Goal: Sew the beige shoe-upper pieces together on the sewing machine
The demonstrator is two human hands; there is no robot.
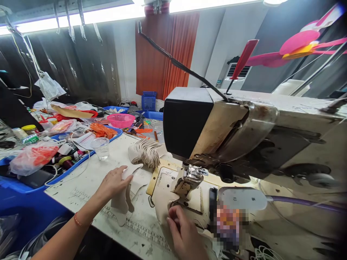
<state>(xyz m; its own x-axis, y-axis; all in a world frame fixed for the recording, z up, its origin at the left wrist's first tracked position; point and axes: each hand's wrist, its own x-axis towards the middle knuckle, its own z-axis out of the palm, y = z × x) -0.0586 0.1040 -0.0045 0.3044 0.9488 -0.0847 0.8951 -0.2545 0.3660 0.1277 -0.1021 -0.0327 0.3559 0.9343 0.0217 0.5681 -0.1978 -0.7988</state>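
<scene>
Under the presser foot (193,173) of a sewing machine (189,122) lies a beige cut piece (162,202), flat on the machine bed. My right hand (183,229) pinches the near edge of this piece, thumb and forefinger together. To the left, my left hand (115,182) rests on loose beige pieces (119,206) on the table, its fingers stretched out and apart. One of those pieces curls up by its fingertips. Behind them a fanned stack of similar beige pieces (145,151) lies beside the machine bed.
A clear plastic cup (101,148) stands behind my left hand. Blue trays (67,169) of bags and thread spools border the table (81,196) on the left. A pink basket (120,120) is farther back. A red-handled screwdriver (244,59) stands on the machine; a pink fan (298,47) is above right.
</scene>
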